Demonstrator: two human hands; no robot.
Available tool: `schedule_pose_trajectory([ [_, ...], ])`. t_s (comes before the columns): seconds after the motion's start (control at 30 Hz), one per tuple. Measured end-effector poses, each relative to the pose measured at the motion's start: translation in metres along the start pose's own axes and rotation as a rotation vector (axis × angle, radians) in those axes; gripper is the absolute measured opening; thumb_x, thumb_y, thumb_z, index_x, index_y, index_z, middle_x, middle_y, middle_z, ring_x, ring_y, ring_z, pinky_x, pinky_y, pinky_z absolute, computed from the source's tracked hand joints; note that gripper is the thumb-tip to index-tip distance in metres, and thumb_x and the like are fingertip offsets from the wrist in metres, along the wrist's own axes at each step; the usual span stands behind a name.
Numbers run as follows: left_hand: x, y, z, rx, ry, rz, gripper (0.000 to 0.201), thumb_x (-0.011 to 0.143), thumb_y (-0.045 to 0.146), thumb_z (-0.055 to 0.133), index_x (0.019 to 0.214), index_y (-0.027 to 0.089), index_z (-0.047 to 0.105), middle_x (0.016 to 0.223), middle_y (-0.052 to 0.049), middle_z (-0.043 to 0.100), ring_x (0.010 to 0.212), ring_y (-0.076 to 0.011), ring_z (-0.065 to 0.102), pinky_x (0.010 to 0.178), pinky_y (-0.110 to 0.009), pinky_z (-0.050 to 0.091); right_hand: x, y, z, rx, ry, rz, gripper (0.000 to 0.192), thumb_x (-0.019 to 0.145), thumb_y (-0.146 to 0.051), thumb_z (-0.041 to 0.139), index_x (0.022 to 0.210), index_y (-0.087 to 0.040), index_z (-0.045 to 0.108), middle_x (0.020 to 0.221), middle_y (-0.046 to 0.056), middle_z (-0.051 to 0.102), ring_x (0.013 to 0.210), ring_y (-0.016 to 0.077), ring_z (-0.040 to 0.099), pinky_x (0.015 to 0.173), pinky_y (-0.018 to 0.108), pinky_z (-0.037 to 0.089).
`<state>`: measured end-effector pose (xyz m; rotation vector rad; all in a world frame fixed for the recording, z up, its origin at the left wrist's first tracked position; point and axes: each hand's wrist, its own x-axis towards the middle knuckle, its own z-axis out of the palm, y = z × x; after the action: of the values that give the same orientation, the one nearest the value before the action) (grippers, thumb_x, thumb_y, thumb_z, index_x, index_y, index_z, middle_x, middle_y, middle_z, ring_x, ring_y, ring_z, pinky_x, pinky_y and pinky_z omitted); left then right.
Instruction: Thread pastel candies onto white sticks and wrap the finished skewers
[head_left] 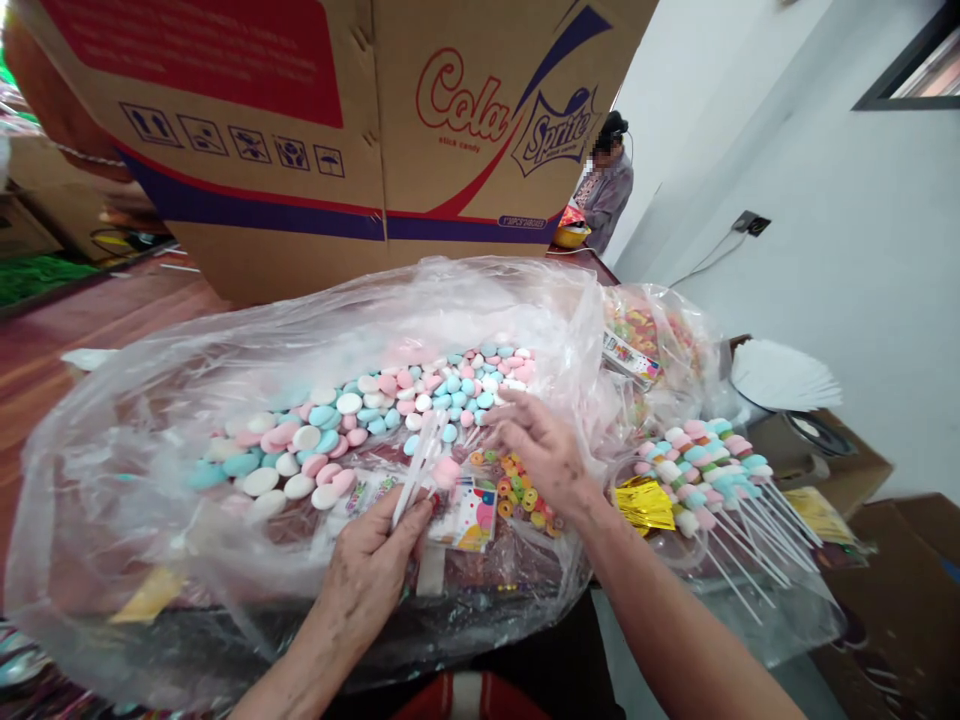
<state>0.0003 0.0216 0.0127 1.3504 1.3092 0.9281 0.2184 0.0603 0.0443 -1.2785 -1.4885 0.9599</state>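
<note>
My left hand (381,548) is closed around a few thin white sticks (418,462) that point up and away. My right hand (541,450) hovers with its fingers apart at the near edge of a heap of pink, blue and white candies (330,440); nothing shows in it. Just below that hand lie small ring-shaped gummies (517,492) in orange, yellow, green and red. Printed packets (472,513) rest between my hands, and a pink candy (447,472) sits beside the sticks. Clear plastic sheeting (135,430) surrounds the candies.
A large cardboard box (270,210) stands behind the sheeting. To the right are finished candy skewers (709,470), yellow twist ties (645,503), a bag of gummies (660,330) and a fan of white paper (784,375). Another person (609,190) is in the background.
</note>
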Motion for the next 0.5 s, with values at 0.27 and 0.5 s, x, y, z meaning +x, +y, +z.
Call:
schedule_pose_trajectory([
  [0.27, -0.001, -0.003, -0.002, -0.088, 0.029, -0.002, 0.038, 0.089, 0.045, 0.06, 0.062, 0.02, 0.054, 0.053, 0.005, 0.046, 0.042, -0.0082, 0.032, 0.039, -0.022, 0.02, 0.042, 0.007, 0.015, -1.176, -0.126, 0.11, 0.027, 0.094, -0.009, 0.043, 0.111, -0.017, 0.063, 0.113, 0.017, 0.068, 0.105, 0.0268, 0.063, 0.083, 0.033, 0.049],
  [0.5, -0.001, -0.008, -0.007, -0.17, 0.055, -0.041, 0.033, 0.089, 0.041, 0.059, 0.064, 0.02, 0.053, 0.051, 0.006, 0.045, 0.041, -0.0069, 0.031, 0.038, -0.02, 0.018, 0.04, 0.001, 0.016, -1.055, -0.056, 0.13, 0.028, 0.092, -0.017, 0.046, 0.117, -0.018, 0.059, 0.108, 0.011, 0.07, 0.095, 0.023, 0.064, 0.078, 0.03, 0.046],
])
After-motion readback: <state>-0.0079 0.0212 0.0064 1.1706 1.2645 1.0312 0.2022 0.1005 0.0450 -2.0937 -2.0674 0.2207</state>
